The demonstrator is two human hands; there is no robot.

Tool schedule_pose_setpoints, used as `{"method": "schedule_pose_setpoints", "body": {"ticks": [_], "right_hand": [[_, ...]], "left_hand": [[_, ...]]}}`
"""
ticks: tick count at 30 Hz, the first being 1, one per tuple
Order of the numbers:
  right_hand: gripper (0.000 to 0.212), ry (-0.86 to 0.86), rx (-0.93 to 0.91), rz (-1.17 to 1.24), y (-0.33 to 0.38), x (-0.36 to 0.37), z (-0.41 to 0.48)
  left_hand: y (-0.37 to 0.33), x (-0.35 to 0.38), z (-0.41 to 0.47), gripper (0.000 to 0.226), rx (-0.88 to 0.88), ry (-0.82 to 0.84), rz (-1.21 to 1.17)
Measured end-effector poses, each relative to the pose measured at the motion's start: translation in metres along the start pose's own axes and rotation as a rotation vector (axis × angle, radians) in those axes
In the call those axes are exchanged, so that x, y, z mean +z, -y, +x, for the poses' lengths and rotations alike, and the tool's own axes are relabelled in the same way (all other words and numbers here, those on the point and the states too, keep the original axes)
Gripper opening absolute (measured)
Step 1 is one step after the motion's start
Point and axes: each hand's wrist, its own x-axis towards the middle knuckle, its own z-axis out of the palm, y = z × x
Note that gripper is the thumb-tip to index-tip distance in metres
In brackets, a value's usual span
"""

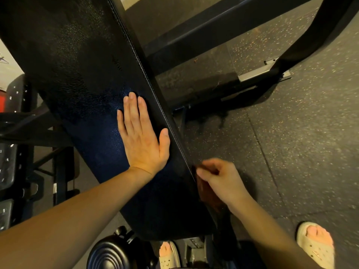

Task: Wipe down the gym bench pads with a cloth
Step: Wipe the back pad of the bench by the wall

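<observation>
Progress: judged partial. The bench pad (81, 78) shows a glossy, possibly damp patch just beyond the left hand (142, 136); whether the rest of the top face has been wiped cannot be told. The side edge appears to be the area in work. The left hand lies fully open, palm down, fingers together, flat on the pad top near its right edge; it grasps nothing. The right hand (218, 178) is curled closed on a dark brownish cloth (206, 193), pressed against the pad's right side edge, near the pad's nearer end.

Black textured bench pad (81, 78) w/ stitched edge, left hand (142, 138) flat on it, speckled rubber floor (303, 144) below
</observation>
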Motion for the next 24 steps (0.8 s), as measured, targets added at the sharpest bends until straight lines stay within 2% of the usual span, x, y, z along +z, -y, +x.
{"method": "schedule_pose_setpoints", "body": {"ticks": [3,5,7,10,12,14,17,19,22,24], "right_hand": [[0.02,-0.144,-0.226,0.215,0.043,0.021,0.017],[0.027,-0.192,-0.328,0.222,0.051,0.036,0.017],[0.025,-0.196,-0.253,0.172,0.023,0.038,0.005],[0.026,-0.11,0.011,0.012,-0.037,0.023,-0.029],[0.03,-0.099,0.077,-0.04,-0.042,0.017,-0.03],[0.031,-0.143,-0.051,-0.043,-0.017,0.021,-0.012],[0.025,-0.166,-0.271,0.083,0.036,0.035,0.007],[0.028,-0.206,-0.306,0.105,0.024,0.038,0.008],[0.02,-0.158,-0.019,-0.027,-0.046,0.026,-0.011],[0.017,-0.089,0.182,-0.087,-0.063,0.016,-0.022]], "left_hand": [[-0.001,-0.001,0.0,0.08,0.002,0.001,-0.003],[-0.001,-0.001,0.0,0.08,0.002,-0.002,-0.004],[0.0,-0.001,0.0,0.08,0.006,0.001,-0.006],[0.0,0.0,-0.001,0.08,0.009,0.004,-0.002],[0.0,0.0,-0.001,0.079,0.01,0.004,0.005],[0.0,0.0,-0.001,0.08,0.002,0.005,0.011],[0.0,0.0,-0.001,0.08,0.005,0.005,0.009],[0.001,0.0,-0.001,0.08,0.01,0.007,0.004],[0.001,0.0,-0.001,0.079,0.005,0.007,0.001],[0.001,0.0,-0.002,0.079,0.008,0.006,0.001]]}}
